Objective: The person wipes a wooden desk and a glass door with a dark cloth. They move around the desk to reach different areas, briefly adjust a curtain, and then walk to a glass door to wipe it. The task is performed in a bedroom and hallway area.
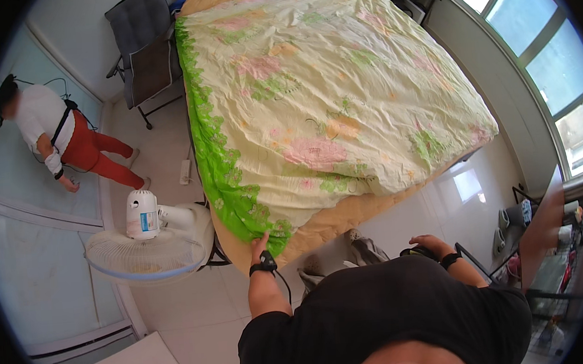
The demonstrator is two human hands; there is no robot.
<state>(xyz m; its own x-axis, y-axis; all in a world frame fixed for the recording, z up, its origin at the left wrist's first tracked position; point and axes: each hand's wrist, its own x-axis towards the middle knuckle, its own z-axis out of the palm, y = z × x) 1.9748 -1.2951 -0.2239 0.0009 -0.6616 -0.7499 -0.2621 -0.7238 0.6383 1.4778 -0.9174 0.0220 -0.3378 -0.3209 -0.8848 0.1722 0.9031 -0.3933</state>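
A wrinkled floral bed cover (347, 102) lies over the bed, cream with pink and orange flowers and a bright green border (207, 137). At its near left corner my left hand (259, 247) grips the green fabric, which bunches beside the fingers. Under this corner shows a tan quilted mattress cover (325, 223), bare along the bed's foot. My right hand (432, 244) is off the bed near my waist, fingers apart and holding nothing that I can see. A dark pouch-like thing (418, 252) sits just below it, partly hidden by my shirt.
A white electric fan (144, 253) stands close to the bed's left corner. Beyond it are a power strip (185, 172) on the floor, a person (59, 122) and a grey folding chair (149, 65). Cluttered shelves (556, 265) stand at my right, below the window (541, 53).
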